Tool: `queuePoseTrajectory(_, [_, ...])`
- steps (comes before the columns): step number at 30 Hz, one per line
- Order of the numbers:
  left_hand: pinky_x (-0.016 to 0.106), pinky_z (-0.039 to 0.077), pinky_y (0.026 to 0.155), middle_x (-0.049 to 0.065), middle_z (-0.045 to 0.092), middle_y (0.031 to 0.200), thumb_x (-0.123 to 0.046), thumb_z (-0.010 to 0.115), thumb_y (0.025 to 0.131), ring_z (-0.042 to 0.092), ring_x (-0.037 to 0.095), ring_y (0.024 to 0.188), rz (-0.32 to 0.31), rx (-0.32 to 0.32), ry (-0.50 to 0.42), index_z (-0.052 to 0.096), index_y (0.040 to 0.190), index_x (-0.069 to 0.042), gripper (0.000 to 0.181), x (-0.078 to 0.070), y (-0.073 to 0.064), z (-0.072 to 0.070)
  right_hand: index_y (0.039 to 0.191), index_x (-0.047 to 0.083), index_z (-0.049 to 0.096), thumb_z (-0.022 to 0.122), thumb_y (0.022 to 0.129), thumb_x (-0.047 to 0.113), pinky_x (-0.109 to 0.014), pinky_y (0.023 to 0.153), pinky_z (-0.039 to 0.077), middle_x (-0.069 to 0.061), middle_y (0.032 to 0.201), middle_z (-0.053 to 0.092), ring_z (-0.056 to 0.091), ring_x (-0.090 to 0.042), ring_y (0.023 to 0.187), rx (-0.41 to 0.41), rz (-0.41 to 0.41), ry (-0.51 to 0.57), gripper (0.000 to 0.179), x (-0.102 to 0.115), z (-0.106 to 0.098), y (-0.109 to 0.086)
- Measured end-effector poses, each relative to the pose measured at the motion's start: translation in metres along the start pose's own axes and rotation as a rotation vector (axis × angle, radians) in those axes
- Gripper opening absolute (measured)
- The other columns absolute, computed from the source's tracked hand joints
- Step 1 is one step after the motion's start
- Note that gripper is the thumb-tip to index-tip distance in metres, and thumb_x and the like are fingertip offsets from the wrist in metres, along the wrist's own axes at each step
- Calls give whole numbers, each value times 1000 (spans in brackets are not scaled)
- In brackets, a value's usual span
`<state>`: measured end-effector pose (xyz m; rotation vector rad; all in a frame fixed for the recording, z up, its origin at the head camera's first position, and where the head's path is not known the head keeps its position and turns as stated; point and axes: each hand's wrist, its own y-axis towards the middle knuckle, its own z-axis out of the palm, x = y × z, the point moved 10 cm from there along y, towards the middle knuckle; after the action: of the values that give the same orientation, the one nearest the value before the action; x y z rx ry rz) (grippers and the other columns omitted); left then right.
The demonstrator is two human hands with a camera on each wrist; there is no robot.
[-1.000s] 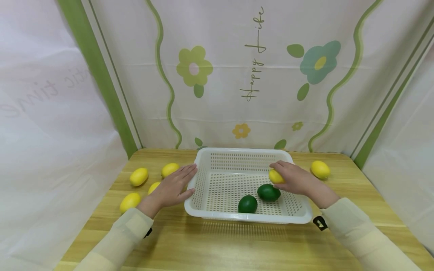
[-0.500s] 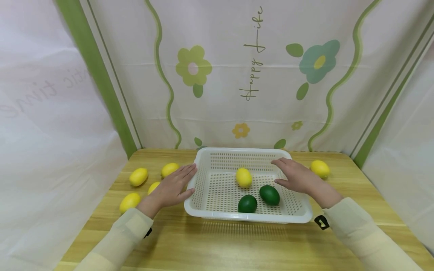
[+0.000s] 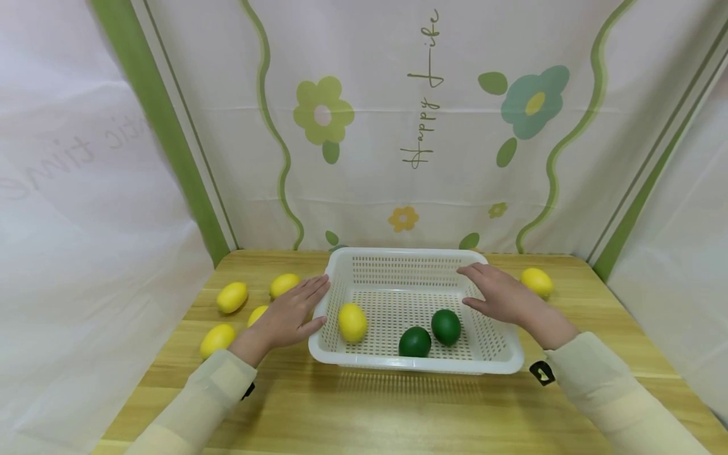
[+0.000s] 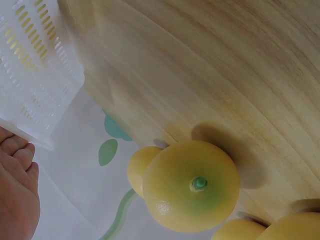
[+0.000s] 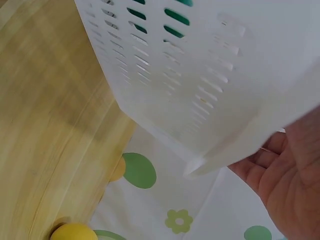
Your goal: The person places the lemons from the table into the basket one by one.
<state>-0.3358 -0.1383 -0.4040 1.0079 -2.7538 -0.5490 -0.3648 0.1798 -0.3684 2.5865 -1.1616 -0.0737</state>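
The person's left hand lies at the left rim of the white perforated plastic basket in my head view, its fingers straight and close together, the thumb set apart from them. I have the right hand at the basket's right side, fingers and thumb spread wide with a gap between them; I cannot tell whether this hand touches the rim.

Inside the basket I see one yellow lemon close to the left wall, toward the near corner. To its right are two dark green fruits, whose kind I can't make out: the nearer green fruit by the near wall, and the farther green fruit just beside it on the right.

The basket stands on a wooden table. Left of it I count four more lemons: the back lemon, the outer lemon, the front lemon and the half-hidden lemon behind the left hand. My left wrist view shows one lemon's green stem end. The right-hand lemon lies outside the basket, beyond the right wrist. A white flower-printed curtain hangs behind the table.
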Motion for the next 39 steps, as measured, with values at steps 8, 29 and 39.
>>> queuePoseTrajectory(8, [48,26,113,23,36,150,-39,45,100,34,35,138,-9,5,-9,37,144,9,66,0,1,-1,129,-4,53,79,82,17,-50,87,52,-18,119,60,60,-35,106,-24,-5,-11,58,-1,-7,0])
queuePoseTrajectory(29, [49,26,113,23,36,150,-43,40,102,34,35,138,-2,16,-7,37,144,9,67,1,1,0,124,-8,53,79,80,10,-55,84,51,-25,118,59,58,-42,107,-144,-31,-31,54,-10,-38,-13])
queuePoseTrajectory(39, [49,26,113,23,36,150,-43,39,102,34,36,138,4,10,-11,37,144,9,67,0,1,0,125,-6,54,80,78,7,-55,79,52,-22,114,62,59,-41,102,-223,-13,-48,56,-28,-55,-27])
